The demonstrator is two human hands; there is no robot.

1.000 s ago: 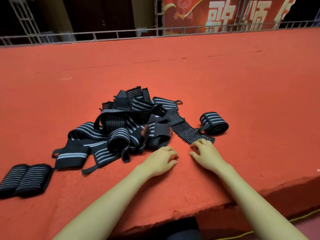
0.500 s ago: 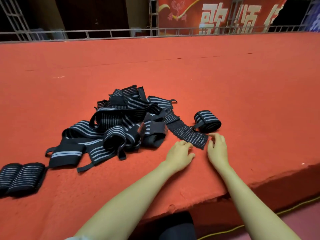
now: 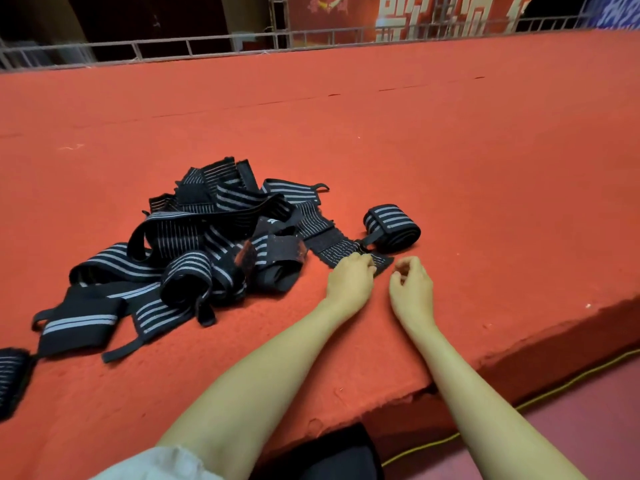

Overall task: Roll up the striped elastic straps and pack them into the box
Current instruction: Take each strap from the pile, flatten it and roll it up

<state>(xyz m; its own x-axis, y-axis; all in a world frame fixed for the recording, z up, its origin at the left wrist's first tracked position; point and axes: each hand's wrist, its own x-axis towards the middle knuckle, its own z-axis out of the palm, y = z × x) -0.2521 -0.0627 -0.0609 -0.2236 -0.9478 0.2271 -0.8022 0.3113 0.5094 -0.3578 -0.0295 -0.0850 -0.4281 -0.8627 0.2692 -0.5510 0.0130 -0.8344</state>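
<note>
Black striped strap gripped by left hand, right hand loosely curled, empty

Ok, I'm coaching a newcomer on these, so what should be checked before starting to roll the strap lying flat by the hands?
1. Left hand has a grip on the near end of the flat strap: ok.
2. Right hand free to help: ok, loosely curled, holding nothing.
3. Flat strap clear of the pile: not ok, its far part runs into the heap.
4. Rolled strap out of the way: cannot tell, its loose tab lies at the flat strap.
5. Box within sight: not ok, none visible.
</note>
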